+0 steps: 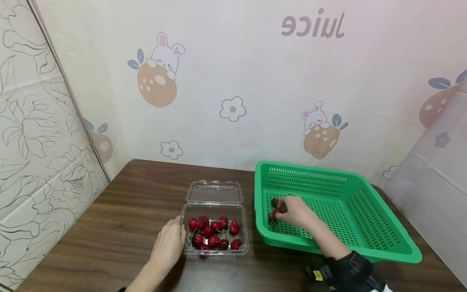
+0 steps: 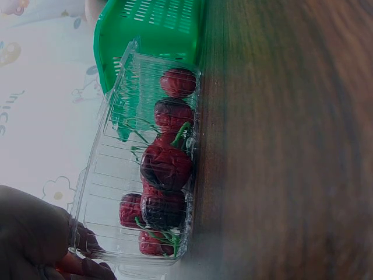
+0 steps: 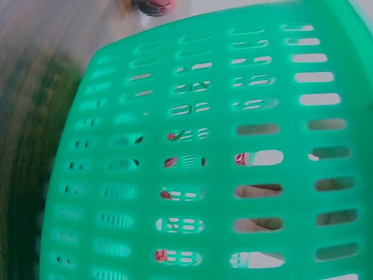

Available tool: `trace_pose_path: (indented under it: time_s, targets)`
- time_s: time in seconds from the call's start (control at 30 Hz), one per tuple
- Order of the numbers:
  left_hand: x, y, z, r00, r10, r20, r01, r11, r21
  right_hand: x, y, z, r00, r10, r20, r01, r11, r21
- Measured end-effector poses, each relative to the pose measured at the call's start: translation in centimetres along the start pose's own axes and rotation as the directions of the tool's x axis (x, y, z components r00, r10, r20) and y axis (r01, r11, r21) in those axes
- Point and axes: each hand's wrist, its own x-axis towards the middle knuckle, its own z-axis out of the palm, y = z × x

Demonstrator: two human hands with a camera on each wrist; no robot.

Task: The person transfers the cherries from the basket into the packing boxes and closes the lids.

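Note:
A clear plastic clamshell box (image 1: 246,231) stands on the table with its lid (image 1: 214,192) folded back. Several dark red cherries (image 1: 208,231) with green stems lie inside it. My left hand (image 1: 168,243) grips the box's left wall; in the left wrist view the fingers (image 2: 35,233) are at its rim. Inside the left part of a green basket (image 1: 337,202), my right hand (image 1: 297,211) pinches a cherry (image 1: 277,211) between thumb and fingers. Other cherries (image 1: 275,201) lie right beside the fingertips. In the right wrist view the basket wall (image 3: 221,175) hides most of that hand.
The basket stands to the right of the box on a dark wooden table (image 1: 109,211), its back near a patterned wall covering (image 1: 233,61). Its slotted walls rise around my right hand. Another patterned panel (image 1: 40,134) borders the table on the left.

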Motion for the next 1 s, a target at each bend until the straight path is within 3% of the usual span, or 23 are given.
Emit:
trace_pose_path:
  time_s: [0.5,1.0]
  targets:
    - [0.0,0.1,0.0,1.000,-0.005,0.005,0.005,1.000,0.002,-1.2,-0.9,-1.1,0.993,0.036,-0.110,-0.032,0.999,0.038]
    - [0.0,0.0,0.2,1.000,0.003,-0.018,-0.003,1.000,0.008,-2.0,-1.9,-1.8,0.956,0.021,-0.292,0.002,0.997,0.079]
